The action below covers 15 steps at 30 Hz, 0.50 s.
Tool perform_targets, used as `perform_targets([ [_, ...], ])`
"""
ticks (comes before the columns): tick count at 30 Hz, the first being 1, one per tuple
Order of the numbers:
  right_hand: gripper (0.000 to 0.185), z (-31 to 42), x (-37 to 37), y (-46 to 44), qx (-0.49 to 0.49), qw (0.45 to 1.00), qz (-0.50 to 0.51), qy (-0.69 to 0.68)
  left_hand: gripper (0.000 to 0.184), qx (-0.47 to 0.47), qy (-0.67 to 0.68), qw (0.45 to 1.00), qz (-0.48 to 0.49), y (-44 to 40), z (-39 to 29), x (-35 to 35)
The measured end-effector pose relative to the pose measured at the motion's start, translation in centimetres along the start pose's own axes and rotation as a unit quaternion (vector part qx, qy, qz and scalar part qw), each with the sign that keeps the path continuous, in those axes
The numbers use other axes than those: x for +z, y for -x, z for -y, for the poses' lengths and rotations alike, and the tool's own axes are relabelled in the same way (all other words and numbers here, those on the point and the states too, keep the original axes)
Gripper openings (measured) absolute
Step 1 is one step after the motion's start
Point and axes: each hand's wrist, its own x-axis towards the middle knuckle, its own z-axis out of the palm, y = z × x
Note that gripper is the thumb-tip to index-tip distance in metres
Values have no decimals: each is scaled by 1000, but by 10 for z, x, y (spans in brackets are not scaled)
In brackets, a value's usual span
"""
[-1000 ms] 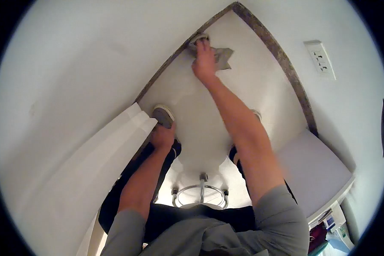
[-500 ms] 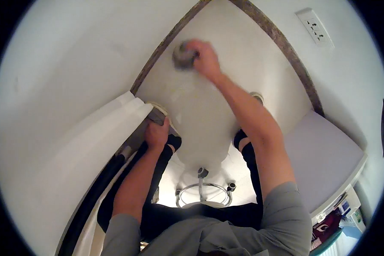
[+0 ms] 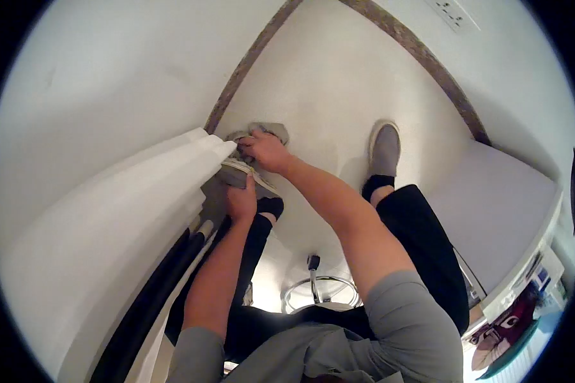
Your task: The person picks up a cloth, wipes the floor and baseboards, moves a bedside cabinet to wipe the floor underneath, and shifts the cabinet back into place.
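Note:
My left hand [image 3: 241,203] is closed on a grey shoe [image 3: 231,174] with a pale sole edge. The shoe is at my left foot, beside the black sock [image 3: 271,205], and looks tilted on its side. My right hand [image 3: 266,152] is closed on a crumpled grey cloth [image 3: 273,130], held at the sole edge of that shoe. Part of the cloth spreads out beyond my fingers, on or just above the floor. A matching grey shoe [image 3: 384,148] is on my right foot, flat on the floor.
A white curtain [image 3: 140,172] hangs close by my left hand. Brown skirting [image 3: 421,51] edges the pale floor. A chrome stool base [image 3: 314,281] with a caster is below me. On the right are a pale tabletop [image 3: 492,204], a shelf of items and a wall socket [image 3: 452,13].
My right hand has brought the cloth down and toward me, from over the floor to the left shoe. My left hand stays on the shoe. My right foot is now farther forward.

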Motion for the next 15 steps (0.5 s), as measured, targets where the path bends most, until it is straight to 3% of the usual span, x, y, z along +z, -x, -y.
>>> perform_targets([
  [1,33,4,-11,12,33,995,87,-26,62,-36,-12,999,37,-3,8,1],
  [2,42,-4,-16,18,76,992,60,-82,61,-53,-13,997,57,-5,13,2],
  [3,44,-17,-25,21,131,984,-5,-117,60,-70,-16,994,77,-7,16,3],
  [4,45,-29,-40,20,182,969,-70,-152,71,-61,-33,995,76,-9,20,3],
  [5,42,-47,-62,21,158,964,-154,-148,76,-35,-26,998,50,-1,11,-2],
  [7,57,-81,-117,23,183,957,-221,-35,86,19,-15,1000,-1,14,-8,-12],
  [9,64,-128,-146,28,126,955,-259,71,93,-2,-32,999,-32,20,-10,-13],
  [12,64,-138,-122,36,186,953,-206,121,97,46,-2,996,-70,11,10,1],
  [15,57,-36,-54,92,172,966,-26,192,101,-1,21,999,-26,15,0,-5],
])
